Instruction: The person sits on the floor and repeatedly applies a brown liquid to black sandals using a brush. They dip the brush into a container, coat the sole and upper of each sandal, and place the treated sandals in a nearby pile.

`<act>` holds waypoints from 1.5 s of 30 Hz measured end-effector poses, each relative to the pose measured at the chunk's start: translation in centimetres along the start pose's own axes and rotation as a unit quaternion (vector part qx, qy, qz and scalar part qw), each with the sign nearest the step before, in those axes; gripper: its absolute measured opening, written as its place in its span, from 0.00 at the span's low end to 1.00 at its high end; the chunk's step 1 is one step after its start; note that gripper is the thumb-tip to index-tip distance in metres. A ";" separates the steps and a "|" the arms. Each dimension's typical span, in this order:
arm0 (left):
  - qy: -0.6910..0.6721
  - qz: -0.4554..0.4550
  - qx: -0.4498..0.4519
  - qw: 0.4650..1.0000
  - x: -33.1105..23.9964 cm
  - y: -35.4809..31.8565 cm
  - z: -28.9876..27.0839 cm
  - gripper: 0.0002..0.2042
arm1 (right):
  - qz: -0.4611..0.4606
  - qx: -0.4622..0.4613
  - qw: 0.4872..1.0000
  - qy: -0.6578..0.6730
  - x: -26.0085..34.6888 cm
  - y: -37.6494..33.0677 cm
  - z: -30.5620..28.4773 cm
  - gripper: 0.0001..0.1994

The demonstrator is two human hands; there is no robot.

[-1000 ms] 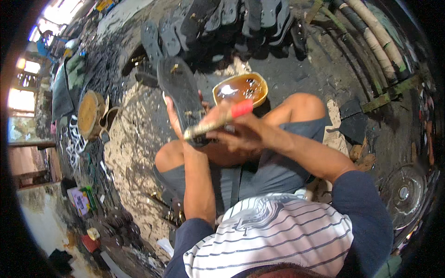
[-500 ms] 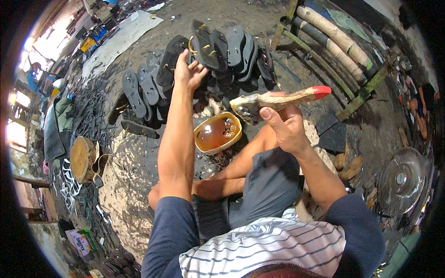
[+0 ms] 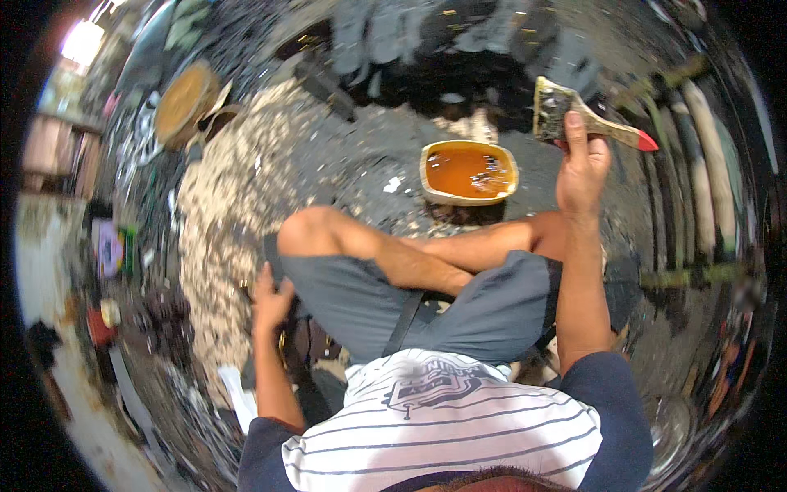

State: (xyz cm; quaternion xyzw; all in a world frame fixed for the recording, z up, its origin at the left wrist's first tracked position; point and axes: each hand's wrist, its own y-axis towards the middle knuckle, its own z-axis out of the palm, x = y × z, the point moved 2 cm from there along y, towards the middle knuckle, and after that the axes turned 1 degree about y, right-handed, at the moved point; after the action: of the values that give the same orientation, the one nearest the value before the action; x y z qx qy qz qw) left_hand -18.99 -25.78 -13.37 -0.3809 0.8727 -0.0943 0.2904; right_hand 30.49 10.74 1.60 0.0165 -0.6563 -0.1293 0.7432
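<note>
The brush (image 3: 584, 119) has a pale, bare wooden handle with a glossy red painted tip, and its bristles look matted and stiff with dried yellowish glue. The bowl (image 3: 469, 171) holds a wet, shiny amber liquid, and its rim is dull and crusted. The floor (image 3: 246, 189) is rough, dusty and strewn with pale scraps. The shorts (image 3: 459, 307) are matt grey cloth; the striped shirt (image 3: 443, 426) is soft knit fabric.

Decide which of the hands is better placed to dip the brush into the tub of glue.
Right. The right hand already holds the brush raised beside the tub; the left hand is down by the left thigh.
</note>
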 end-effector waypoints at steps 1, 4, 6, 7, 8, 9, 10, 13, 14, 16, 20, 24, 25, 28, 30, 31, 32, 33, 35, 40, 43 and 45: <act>0.091 0.150 -0.032 0.984 1.8 -2.5 2.9 0.47 | -0.007 0.023 1.000 0.016 -0.6 0.1 1.2 0.15; 0.140 0.039 -0.064 0.987 -1.9 -5.1 5.5 0.41 | 0.035 0.064 0.997 -0.023 -1.7 -0.1 4.2 0.14; 0.096 0.052 -0.148 0.983 -1.3 -4.1 4.9 0.13 | 0.032 0.101 0.994 -0.038 -1.4 -0.7 5.4 0.14; 0.088 0.047 -0.184 0.978 -2.5 -3.8 3.6 0.09 | 0.018 0.111 0.993 -0.041 -1.3 -0.7 5.7 0.14; 0.081 0.044 -0.203 0.975 -2.7 -3.5 2.1 0.09 | 0.006 0.111 0.993 -0.032 -1.4 -0.6 5.8 0.14; 0.075 0.043 -0.221 0.971 -2.4 -3.1 0.8 0.09 | 0.010 0.114 0.993 -0.039 -1.3 -0.8 5.8 0.15; 0.024 0.056 -0.220 0.974 -1.4 -2.2 -0.7 0.11 | 0.014 0.121 0.991 -0.056 -1.5 -0.8 5.7 0.16; -0.005 0.018 -0.192 0.981 -1.6 0.9 -1.6 0.29 | 0.022 0.134 0.978 -0.157 -5.7 1.1 2.8 0.18; 0.011 -0.034 -0.167 0.985 -0.5 2.4 -0.5 0.33 | 0.035 0.145 0.979 -0.138 -6.5 1.0 3.3 0.18; 0.087 -0.136 -0.056 0.985 2.2 4.4 1.2 0.45 | 0.075 0.164 0.952 -0.246 -6.7 0.3 4.2 0.26; -0.151 0.043 -0.264 0.952 6.4 4.7 -0.7 0.15 | 0.026 0.277 0.887 -0.369 -12.5 0.6 3.8 0.20; -0.351 0.052 -0.198 0.914 -5.8 1.1 -7.5 0.13 | -0.006 0.287 0.828 -0.482 -14.2 -1.4 3.6 0.20; -0.307 0.118 -0.206 0.921 -9.5 -0.8 -7.8 0.14 | -0.030 0.301 0.795 -0.526 -13.6 -1.8 3.5 0.21; -0.266 0.243 -0.113 0.926 -13.6 -3.7 -8.1 0.31 | -0.027 0.226 0.939 -0.257 -9.2 -1.7 4.5 0.16; -0.357 0.231 -0.046 0.904 -14.8 -4.6 -5.8 0.39 | -0.071 0.185 0.968 -0.152 -6.8 -0.5 3.8 0.14; -0.284 0.188 -0.052 0.939 -15.9 -5.3 -5.3 0.42 | -0.090 0.190 0.950 -0.232 -5.4 0.4 2.9 0.13; -0.140 0.253 -0.103 0.952 -16.2 -4.7 -5.3 0.44 | -0.073 0.224 0.951 -0.200 -4.9 0.8 1.6 0.14; 0.006 0.312 -0.155 0.937 -16.5 -4.2 -5.0 0.47 | -0.047 0.257 0.952 -0.161 -6.7 1.0 -0.6 0.14; 0.000 0.360 -0.158 0.920 -16.7 -4.5 -4.4 0.52 | -0.118 0.371 0.685 -0.616 -5.8 2.2 -4.4 0.14; -0.180 0.288 -0.133 0.931 -18.3 -5.0 -7.2 0.52 | -0.118 0.142 0.864 -0.469 1.1 6.4 -6.5 0.16; -0.421 0.269 -0.077 0.862 -20.8 -4.2 -8.9 0.42 | -0.088 0.072 0.984 -0.134 6.8 5.5 -1.8 0.18; -0.652 0.174 0.012 0.738 -23.9 -4.4 -7.7 0.34 | -0.027 0.040 0.998 -0.029 7.1 3.1 1.7 0.17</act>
State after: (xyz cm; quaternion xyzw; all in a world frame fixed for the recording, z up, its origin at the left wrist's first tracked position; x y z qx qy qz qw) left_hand -7.84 -12.08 5.00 -0.1875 0.5196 0.2191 0.8043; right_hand 30.09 12.45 9.30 0.0605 -0.6818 -0.1235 0.7185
